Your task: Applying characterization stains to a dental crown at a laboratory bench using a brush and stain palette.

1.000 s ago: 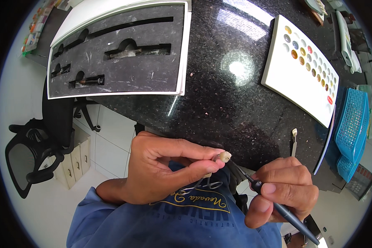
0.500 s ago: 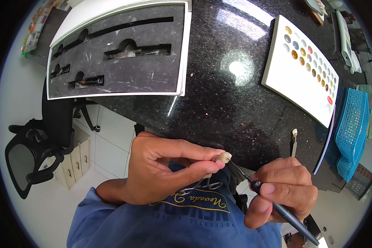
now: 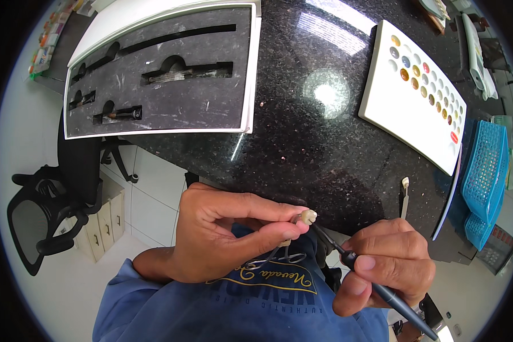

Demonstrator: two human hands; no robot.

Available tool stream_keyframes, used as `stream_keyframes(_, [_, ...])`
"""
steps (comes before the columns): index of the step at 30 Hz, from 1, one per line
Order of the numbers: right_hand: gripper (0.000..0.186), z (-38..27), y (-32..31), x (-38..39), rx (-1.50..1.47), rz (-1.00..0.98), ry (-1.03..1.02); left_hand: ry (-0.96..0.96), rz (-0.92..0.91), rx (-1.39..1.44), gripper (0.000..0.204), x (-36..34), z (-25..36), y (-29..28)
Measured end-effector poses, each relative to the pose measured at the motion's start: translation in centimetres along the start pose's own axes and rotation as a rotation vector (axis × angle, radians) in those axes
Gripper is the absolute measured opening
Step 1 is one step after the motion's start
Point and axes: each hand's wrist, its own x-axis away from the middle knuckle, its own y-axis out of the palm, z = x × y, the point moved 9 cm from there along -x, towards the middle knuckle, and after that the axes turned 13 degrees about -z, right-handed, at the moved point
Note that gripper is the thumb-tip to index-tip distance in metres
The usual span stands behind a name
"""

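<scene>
Black chair (image 3: pixel 31 219) far left, then white box with dark foam (image 3: pixel 194 108) on the black desk (image 3: pixel 319 154). Left hand (image 3: pixel 222 233): fingers pinched closed on small tooth (image 3: pixel 308 216), which sits at their tips, in front of desk edge. Thin brush (image 3: pixel 396 303) angles up at it; tip contact too small to tell. Right hand (image 3: pixel 396 259): fingers gripping brush handle. Metal tool (image 3: pixel 405 206) with pale tip, white paint palette (image 3: pixel 404 122), blue baskets (image 3: pixel 484 171) far right.

Bright glare spots the black countertop (image 3: pixel 293 151) — picture edges curve, darkened.
</scene>
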Motion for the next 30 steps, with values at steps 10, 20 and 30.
stream_keyframes(10, [0.018, -0.15, -0.09, 0.12, 0.035, 0.026, 0.003, -0.009, 0.006, -0.001, 0.010, 0.04, -0.06, -0.09])
stream_keyframes(20, [0.018, -0.02, -0.02, 0.18, 0.021, -0.005, 0.010, -0.002, 0.004, 0.004, 0.011, 0.05, -0.06, -0.07])
stream_keyframes(30, [0.019, -0.08, -0.03, 0.08, 0.021, -0.011, 0.018, -0.002, 0.005, 0.004, 0.012, 0.03, 0.00, -0.08])
